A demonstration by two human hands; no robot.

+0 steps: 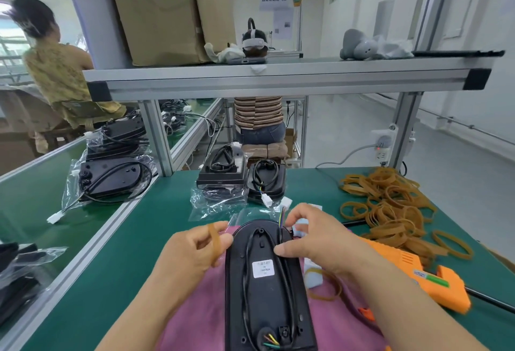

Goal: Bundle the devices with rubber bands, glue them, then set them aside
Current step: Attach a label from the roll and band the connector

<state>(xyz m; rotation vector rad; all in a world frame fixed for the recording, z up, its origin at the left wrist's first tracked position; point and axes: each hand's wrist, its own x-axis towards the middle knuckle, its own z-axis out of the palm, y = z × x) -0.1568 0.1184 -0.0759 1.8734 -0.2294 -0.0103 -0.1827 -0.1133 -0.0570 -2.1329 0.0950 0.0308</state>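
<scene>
On the far left, beyond the bench, a seated person in a yellow patterned top (57, 71) faces away. Nearer, on the left green bench (33, 197), lie bagged black devices (111, 177) with trailing cables, and more bagged units (22, 267) sit at the near left edge. An aluminium rail (92, 242) divides that bench from the green worktable (125, 261).

Moving right, the left hand (192, 250) has its fingers curled and pinches a tan rubber band (216, 242), held upright just beside the left edge of the device (264, 303). This long black unit lies flat on a pink cloth (195, 322) at the near centre of the table, its white label (263, 268) facing up and a black cable (246, 267) looped along its top. The right hand (320, 239) grips that cable at the device's far right corner: the thumb presses on the cable and the fingers curl over where the coloured wires (282, 215) emerge.

Farther back in the centre stand two more devices (223, 175), one partly in a clear bag. A loose band (327, 290) lies on the cloth just right of the device. Right again, an orange glue gun (423, 278) lies on the table under the right forearm, and behind it spreads a heap of rubber bands (390, 208). Above everything runs a metal shelf (278, 80) bearing a cardboard box (167, 10).
</scene>
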